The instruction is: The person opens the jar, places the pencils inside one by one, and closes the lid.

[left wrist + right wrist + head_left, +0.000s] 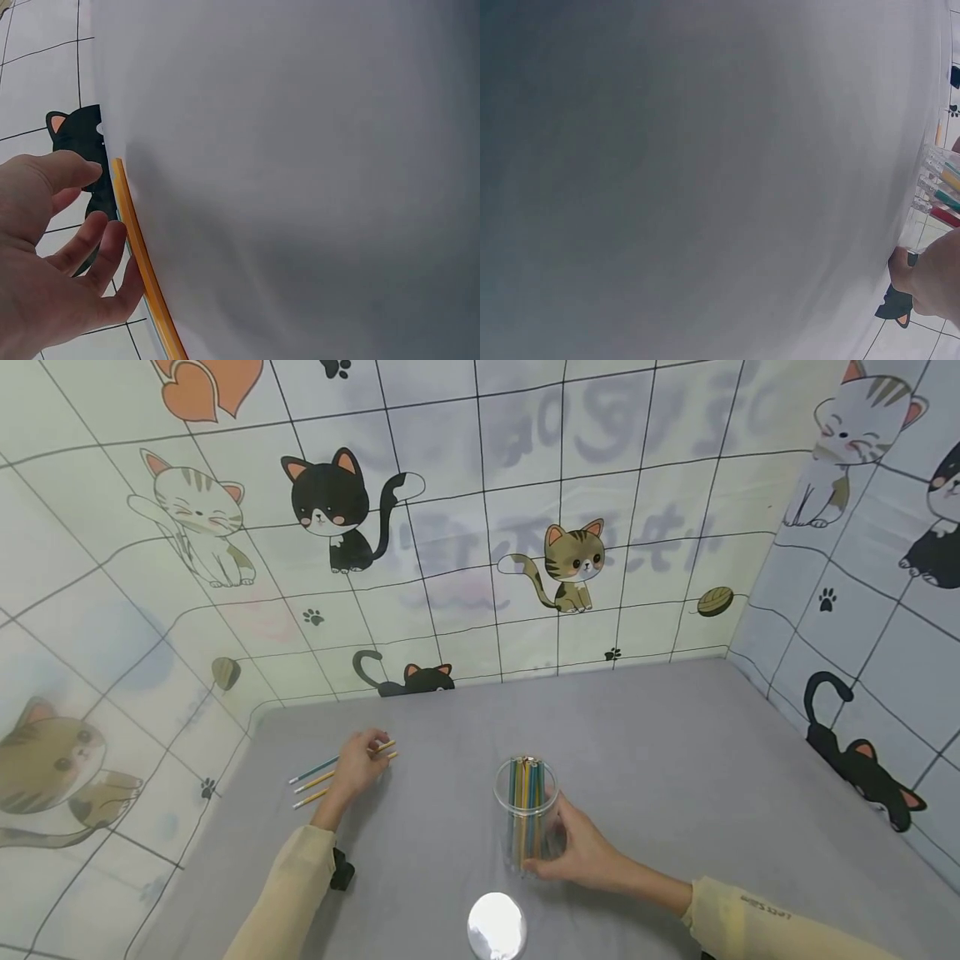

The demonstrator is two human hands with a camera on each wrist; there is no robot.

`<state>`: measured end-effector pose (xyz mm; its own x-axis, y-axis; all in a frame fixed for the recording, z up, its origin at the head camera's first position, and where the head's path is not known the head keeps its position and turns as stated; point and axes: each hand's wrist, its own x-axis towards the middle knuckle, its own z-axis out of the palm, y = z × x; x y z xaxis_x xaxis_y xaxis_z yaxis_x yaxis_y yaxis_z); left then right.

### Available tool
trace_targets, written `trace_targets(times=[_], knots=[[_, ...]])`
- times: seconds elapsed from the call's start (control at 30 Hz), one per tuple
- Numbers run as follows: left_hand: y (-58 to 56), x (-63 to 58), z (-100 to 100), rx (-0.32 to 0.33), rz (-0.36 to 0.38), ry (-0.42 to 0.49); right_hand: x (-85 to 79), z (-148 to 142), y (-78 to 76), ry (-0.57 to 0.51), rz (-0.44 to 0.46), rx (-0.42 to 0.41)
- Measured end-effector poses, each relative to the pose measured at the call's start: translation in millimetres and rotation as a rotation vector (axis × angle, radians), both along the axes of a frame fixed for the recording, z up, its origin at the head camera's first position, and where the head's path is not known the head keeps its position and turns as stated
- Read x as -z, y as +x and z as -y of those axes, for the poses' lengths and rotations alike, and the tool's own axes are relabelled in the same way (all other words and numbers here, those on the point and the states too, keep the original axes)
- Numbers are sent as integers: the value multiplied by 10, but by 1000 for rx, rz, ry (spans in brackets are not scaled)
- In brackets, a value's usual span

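A clear jar stands upright on the grey table, holding several pencils in teal, yellow and other colours. My right hand grips its right side low down. In the right wrist view the pencils' eraser ends show inside the jar, beside part of that hand. On the left, three loose pencils, one teal and two yellow, lie side by side. Over their far ends is my left hand, thumb and fingers apart; the left wrist view has its fingers right beside a yellow pencil.
A shiny round disc, perhaps the jar's lid, lies on the table in front of the jar. Cloth walls printed with cats and grid lines enclose the back and sides.
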<state>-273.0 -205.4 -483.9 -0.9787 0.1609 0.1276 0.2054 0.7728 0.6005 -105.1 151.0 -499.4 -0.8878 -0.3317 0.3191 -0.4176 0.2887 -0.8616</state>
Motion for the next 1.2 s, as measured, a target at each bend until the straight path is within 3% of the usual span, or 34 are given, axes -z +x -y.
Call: trace_targets(times=[0.43,1.2], knots=[[10,48,-16,-19,-38,-72,12,10,2,0,-22,-3],[-44,76,-71,-50,-25,-163,-18,5,11,5,-14,0]])
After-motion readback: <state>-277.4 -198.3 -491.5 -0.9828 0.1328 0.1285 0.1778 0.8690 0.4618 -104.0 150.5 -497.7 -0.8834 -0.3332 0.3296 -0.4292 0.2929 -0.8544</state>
